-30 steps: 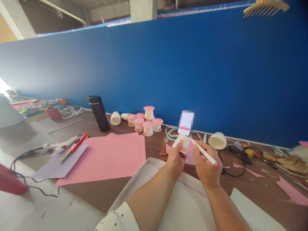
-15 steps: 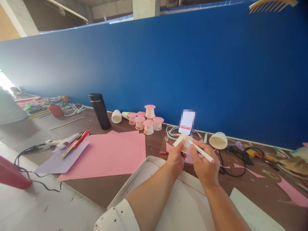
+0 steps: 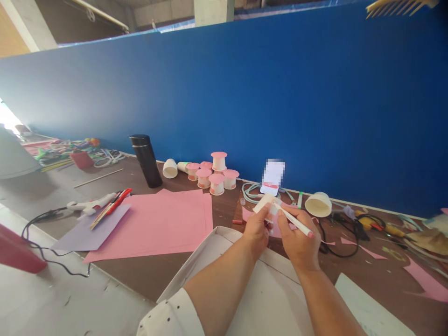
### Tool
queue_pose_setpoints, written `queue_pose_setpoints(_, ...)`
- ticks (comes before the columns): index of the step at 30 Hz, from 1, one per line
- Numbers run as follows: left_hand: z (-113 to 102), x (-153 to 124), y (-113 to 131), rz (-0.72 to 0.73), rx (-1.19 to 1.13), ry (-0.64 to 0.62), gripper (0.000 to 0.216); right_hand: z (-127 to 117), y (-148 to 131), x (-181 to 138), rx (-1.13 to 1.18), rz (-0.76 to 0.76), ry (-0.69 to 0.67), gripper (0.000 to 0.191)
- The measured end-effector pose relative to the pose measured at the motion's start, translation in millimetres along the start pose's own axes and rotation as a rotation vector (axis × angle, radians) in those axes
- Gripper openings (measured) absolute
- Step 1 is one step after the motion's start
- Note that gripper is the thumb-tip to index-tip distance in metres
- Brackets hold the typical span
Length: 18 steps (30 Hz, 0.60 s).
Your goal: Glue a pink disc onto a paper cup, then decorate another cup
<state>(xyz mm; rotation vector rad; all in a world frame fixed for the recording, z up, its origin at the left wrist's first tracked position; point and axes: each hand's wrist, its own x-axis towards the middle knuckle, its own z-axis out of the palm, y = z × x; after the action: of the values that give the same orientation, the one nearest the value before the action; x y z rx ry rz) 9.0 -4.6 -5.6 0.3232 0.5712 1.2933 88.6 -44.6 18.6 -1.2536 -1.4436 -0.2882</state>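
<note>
My left hand (image 3: 257, 228) is closed on a small white paper cup (image 3: 263, 202), tilted on its side above the table. Between the fingers and thumb of my right hand (image 3: 300, 238) is a white marker (image 3: 296, 220) with a pinkish-red end. Its tip meets the cup's side or comes very close to it; I cannot tell which. Just behind my hands a phone (image 3: 272, 178) leans upright with a lit, blurred screen. Several cups with pink paper discs on top (image 3: 217, 184) stand grouped to the left, one stacked above the others.
A white box lid (image 3: 196, 263) lies under my forearms. Left of it are pink sheets (image 3: 168, 224), a lilac sheet (image 3: 94, 235), a utility knife (image 3: 115, 205), a glue gun (image 3: 93, 204) and a black flask (image 3: 146, 161). Cables (image 3: 341, 249) and pink scraps (image 3: 427, 280) lie right. A blue partition (image 3: 224, 93) stands behind.
The view has shifted very slightly. Both hands keep their hold on the cup and marker, with almost no visible movement.
</note>
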Motion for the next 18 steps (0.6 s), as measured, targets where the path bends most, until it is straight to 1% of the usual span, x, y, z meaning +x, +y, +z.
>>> queue_pose_setpoints(9, -1.0, -0.6, -0.2, 0.005, 0.021, -0.028, 0.042, 0.6, -0.4, 0.0, -0.010, -0.003, -0.003, 0.014)
queue_pose_setpoints(18, -2.1, 0.5, -0.9, 0.005, 0.030, -0.027, 0.041, 1.1, 0.3, -0.3, -0.017, -0.006, 0.004, 0.013)
